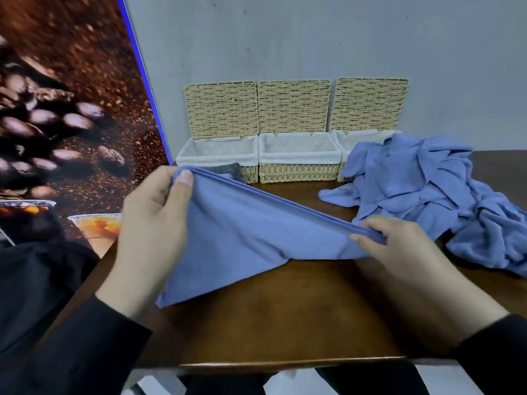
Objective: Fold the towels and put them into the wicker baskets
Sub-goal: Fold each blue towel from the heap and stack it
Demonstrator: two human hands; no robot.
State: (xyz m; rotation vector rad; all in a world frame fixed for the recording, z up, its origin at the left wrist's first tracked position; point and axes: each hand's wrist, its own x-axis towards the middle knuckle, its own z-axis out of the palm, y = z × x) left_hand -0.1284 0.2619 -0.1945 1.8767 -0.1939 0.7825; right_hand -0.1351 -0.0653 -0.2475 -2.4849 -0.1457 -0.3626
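One soft blue cloth towel (242,232) is mid-fold above the dark wooden table (285,309): our left hand (154,220) and right hand (399,246) each pinch a doubled corner. Next we'd probably halve it again, then drop it in the lined wicker baskets (299,163) behind.

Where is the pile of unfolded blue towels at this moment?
In the head view, the pile of blue towels lies on the right side of the wooden table, in front of the rightmost wicker basket and just beyond the right hand.
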